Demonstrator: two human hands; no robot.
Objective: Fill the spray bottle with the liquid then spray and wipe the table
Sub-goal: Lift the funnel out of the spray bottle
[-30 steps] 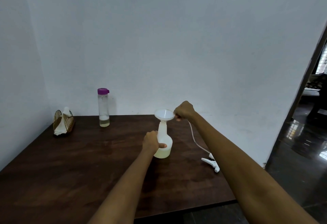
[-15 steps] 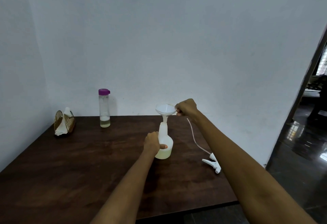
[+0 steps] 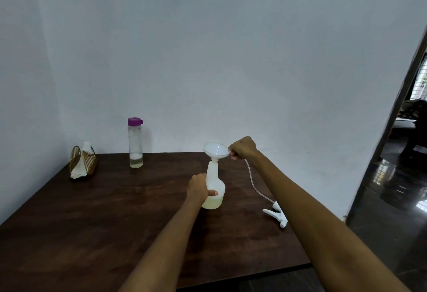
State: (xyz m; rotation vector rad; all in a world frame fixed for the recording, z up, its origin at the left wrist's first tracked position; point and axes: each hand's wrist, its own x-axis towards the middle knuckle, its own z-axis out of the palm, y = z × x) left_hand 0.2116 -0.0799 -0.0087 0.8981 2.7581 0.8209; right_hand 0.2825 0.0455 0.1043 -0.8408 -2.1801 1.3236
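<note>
The bottle (image 3: 215, 190) is gripped by the left hand (image 3: 198, 187), fingers curled; the funnel (image 3: 216, 151) rim is pinched by the right hand (image 3: 243, 148).

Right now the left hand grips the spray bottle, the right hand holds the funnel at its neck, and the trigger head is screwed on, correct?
Not quite. In the head view the trigger head lies on the table, detached. The rest holds.

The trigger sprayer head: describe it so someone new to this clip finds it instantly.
Start at the dark wooden table and go to its right edge, beside the right forearm. The trigger sprayer head lies there on its side, white, unattached, trailing a thin clear tube toward the wall.
</note>
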